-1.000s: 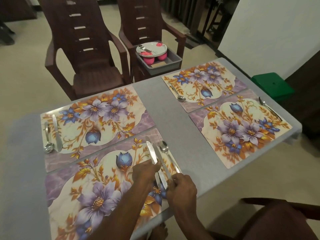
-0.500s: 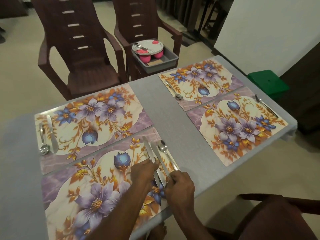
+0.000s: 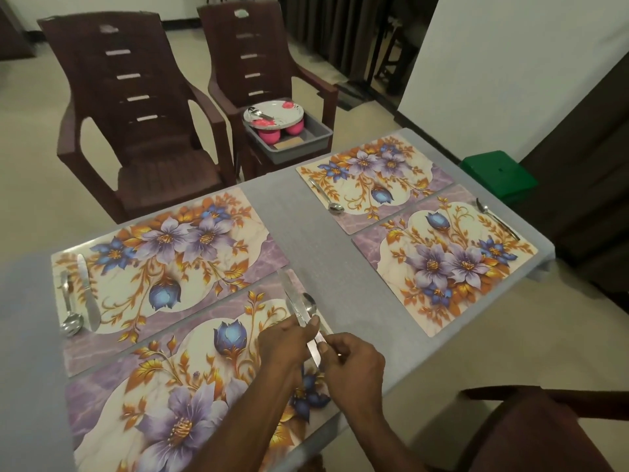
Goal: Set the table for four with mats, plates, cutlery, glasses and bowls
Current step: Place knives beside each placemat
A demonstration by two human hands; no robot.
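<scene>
On the near mat (image 3: pixel 163 386), both hands' fingers pinch cutlery: left hand (image 3: pixel 284 342) a knife (image 3: pixel 289 294), right hand (image 3: pixel 354 364) handles beside the spoon (image 3: pixel 309 304).

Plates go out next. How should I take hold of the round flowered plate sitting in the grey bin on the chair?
Grip the round flowered plate by its near rim, coming from the table side. It lies flat on pink bowls, so the edge overhangs. A spoon rests on it; keep it level.
</scene>
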